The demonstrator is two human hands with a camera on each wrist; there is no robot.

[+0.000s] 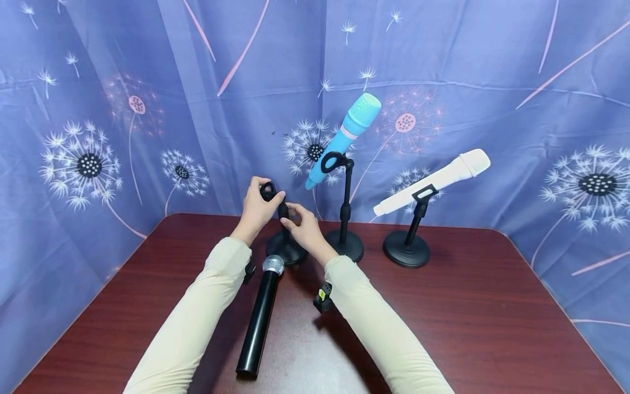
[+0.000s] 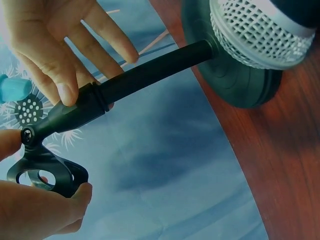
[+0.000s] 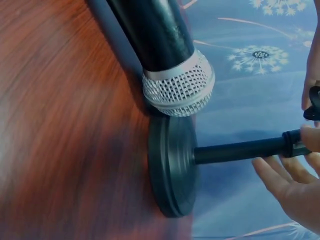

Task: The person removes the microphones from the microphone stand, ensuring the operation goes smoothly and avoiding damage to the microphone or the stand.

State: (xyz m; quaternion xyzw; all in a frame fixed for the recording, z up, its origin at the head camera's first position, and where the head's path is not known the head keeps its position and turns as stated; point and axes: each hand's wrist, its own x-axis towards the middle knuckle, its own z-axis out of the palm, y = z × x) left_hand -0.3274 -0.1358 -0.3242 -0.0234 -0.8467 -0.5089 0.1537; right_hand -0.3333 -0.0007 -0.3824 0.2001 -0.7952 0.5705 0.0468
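Observation:
A black desktop microphone stand [image 1: 284, 253] stands upright on its round base at the back left of the table. My left hand [image 1: 257, 208] pinches the clip [image 2: 47, 167] at its top between thumb and fingers. Lower down, my right hand [image 1: 307, 230] grips the collar [image 2: 80, 107] of the pole, its thumb on one side and fingers on the other. A black microphone [image 1: 260, 317] with a silver mesh head [image 3: 180, 87] lies on the table just in front of the base, held by neither hand.
To the right, a blue microphone [image 1: 339, 142] sits tilted in the clip of a taller stand [image 1: 346, 219]. Farther right, a white microphone [image 1: 433, 183] rests in a shorter stand [image 1: 407, 249]. A patterned blue curtain [image 1: 236, 120] hangs behind the reddish-brown table [image 1: 492, 328].

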